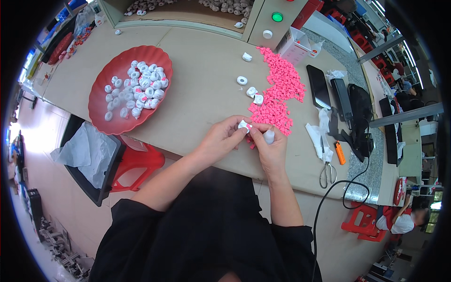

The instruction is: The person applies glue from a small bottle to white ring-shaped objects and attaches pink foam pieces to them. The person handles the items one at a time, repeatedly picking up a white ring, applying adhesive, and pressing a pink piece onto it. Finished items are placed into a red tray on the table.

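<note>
Near the front edge of the table, my left hand (220, 138) pinches a small white moulded piece (242, 124) with a pink spot on it. My right hand (272, 151) meets it there, thumb and fingertips closed against the piece's pink side. A rounded white thing (268, 137) also shows between the fingers of my right hand; its kind is unclear. Just beyond my hands lies a long spread of small pink pieces (277, 115). Several more white pieces (258, 99) lie along its left side.
A red scalloped bowl (104, 123) of white pieces stands at left. On the right lie a black phone (319, 87), scissors (327, 175), an orange-handled tool (340, 152) and a black cable (324, 199). A cabinet (268, 23) and white box (294, 45) stand behind. Red stools (141, 164) flank the table.
</note>
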The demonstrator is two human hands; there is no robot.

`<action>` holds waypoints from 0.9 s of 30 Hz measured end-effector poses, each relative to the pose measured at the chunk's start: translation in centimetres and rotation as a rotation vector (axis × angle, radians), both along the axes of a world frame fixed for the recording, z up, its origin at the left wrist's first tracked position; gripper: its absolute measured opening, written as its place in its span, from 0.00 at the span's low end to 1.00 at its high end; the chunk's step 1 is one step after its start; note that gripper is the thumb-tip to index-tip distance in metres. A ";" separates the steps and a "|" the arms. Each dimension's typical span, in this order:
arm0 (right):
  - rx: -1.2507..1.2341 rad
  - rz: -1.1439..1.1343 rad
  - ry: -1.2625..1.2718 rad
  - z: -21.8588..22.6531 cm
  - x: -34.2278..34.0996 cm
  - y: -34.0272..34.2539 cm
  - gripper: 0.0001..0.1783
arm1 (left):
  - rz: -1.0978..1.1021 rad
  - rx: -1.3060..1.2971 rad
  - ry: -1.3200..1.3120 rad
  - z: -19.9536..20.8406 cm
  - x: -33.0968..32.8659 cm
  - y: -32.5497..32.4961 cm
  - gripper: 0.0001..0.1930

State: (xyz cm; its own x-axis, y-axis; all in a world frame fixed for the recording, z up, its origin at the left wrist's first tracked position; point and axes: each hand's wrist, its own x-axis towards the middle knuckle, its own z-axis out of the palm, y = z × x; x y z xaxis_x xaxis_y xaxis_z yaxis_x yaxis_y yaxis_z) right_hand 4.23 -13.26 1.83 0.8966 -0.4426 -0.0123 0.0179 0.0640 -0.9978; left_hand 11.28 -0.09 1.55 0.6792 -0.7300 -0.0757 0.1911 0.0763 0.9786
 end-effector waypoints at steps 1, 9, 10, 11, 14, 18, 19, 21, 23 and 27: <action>-0.028 -0.006 -0.012 -0.1 0.0 0.0 0.05 | 0.005 0.002 -0.006 0.0 0.0 0.0 0.13; -0.321 -0.011 -0.149 -0.4 -0.1 0.3 0.04 | 0.042 -0.002 -0.042 0.3 -0.2 -0.2 0.13; -0.359 -0.018 -0.169 -0.4 -0.1 0.3 0.04 | 0.047 -0.020 -0.045 0.3 -0.2 -0.2 0.13; -0.397 -0.025 -0.189 -0.4 0.0 0.3 0.04 | 0.052 -0.037 -0.048 0.1 -0.2 -0.2 0.13; -0.467 -0.037 -0.230 -0.3 0.0 0.4 0.04 | 0.064 -0.057 -0.052 -0.2 -0.3 -0.2 0.14; -0.593 -0.045 -0.299 -0.4 0.2 0.4 0.07 | 0.062 -0.059 -0.057 -0.6 -0.2 -0.3 0.14; -0.612 -0.051 -0.301 -0.4 0.2 0.4 0.07 | 0.055 -0.076 -0.039 -0.5 -0.2 -0.4 0.14; -0.648 -0.062 -0.305 -0.4 0.2 0.6 0.07 | 0.042 -0.110 -0.002 -0.2 -0.2 -0.4 0.15; -0.685 -0.078 -0.328 -0.7 0.3 0.6 0.07 | 0.048 -0.083 -0.007 -0.4 -0.3 -0.3 0.15; -0.729 -0.079 -0.337 -1.0 0.2 0.6 0.08 | 0.038 -0.043 -0.032 -0.8 -0.2 -0.3 0.15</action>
